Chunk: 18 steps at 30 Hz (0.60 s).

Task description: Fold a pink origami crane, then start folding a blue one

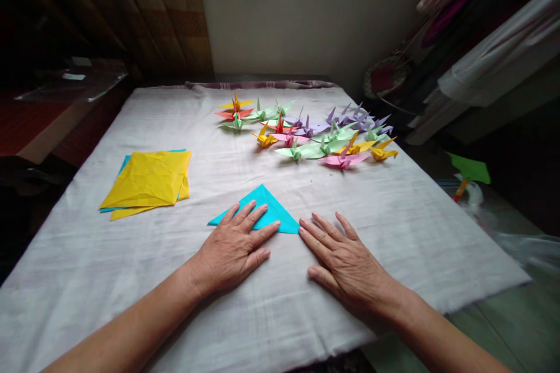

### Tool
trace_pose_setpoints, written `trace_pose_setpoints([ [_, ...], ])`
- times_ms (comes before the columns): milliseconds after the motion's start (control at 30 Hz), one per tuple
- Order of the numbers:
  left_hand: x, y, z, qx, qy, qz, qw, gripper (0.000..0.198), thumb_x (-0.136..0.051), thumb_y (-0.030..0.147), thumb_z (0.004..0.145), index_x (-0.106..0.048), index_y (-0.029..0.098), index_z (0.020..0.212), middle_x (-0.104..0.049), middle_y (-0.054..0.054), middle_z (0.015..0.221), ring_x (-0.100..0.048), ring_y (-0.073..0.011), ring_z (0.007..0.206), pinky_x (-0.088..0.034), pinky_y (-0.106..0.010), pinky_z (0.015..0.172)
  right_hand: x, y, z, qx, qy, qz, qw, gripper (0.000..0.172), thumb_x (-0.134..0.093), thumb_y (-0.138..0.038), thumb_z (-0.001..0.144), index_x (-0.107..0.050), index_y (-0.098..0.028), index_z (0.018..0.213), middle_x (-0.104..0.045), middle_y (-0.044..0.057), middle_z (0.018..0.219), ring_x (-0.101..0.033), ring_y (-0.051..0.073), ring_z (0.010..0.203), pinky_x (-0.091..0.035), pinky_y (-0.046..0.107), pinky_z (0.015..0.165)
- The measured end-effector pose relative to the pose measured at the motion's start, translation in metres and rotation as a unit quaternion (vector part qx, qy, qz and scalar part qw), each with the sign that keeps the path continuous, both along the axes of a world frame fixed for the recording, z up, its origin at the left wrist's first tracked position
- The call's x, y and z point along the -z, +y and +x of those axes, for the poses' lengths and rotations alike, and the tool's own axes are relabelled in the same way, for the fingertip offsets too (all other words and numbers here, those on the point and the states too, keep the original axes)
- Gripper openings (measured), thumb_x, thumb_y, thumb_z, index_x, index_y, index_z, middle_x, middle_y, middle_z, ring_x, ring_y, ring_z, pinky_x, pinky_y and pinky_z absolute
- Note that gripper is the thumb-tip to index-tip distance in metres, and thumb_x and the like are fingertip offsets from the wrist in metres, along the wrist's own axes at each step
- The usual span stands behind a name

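A blue sheet of paper folded into a triangle (268, 203) lies flat on the white cloth in front of me. My left hand (234, 247) rests on its lower left part, fingers stretched out flat and pressing down. My right hand (345, 262) lies flat on the cloth just right of the triangle, with a fingertip touching its right corner. Neither hand grips anything.
A stack of yellow square sheets (149, 182) with a blue one beneath lies to the left. Several folded paper cranes (315, 134) in many colours stand at the far right of the white-covered table (131, 280). Hanging clothes (494, 52) and a green paper (470, 168) are off to the right.
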<state>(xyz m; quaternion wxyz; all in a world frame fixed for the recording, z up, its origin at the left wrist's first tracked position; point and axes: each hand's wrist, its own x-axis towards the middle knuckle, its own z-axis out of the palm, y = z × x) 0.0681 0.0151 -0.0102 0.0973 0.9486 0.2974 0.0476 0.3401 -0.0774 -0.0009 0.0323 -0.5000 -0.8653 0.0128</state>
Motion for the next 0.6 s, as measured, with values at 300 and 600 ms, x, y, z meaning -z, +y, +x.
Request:
trace_pose_setpoints([
  [300,-0.009,0.004,-0.01,0.024,0.033,-0.033,0.999,0.049,-0.044,0.052,0.099,-0.039,0.044,0.147,-0.028,-0.003,0.162,-0.028,-0.0312,0.148,-0.017,-0.054,0.119,0.007,0.0,0.0,0.004,-0.001,0.014,1.0,0.056,-0.053,-0.036,0.095,-0.042,-0.02,0.148,-0.043,0.007,0.153,-0.038,0.032,0.141,-0.024,0.059,0.114],
  [600,-0.01,0.011,-0.086,-0.028,0.058,0.024,0.998,0.05,-0.042,0.05,0.1,-0.041,0.037,0.148,-0.036,-0.007,0.158,-0.037,-0.0316,0.144,-0.017,-0.054,0.118,0.011,0.0,0.002,0.011,0.019,0.009,1.0,0.058,-0.054,-0.036,0.095,-0.04,-0.023,0.149,-0.045,0.009,0.151,-0.039,0.032,0.142,-0.027,0.06,0.113],
])
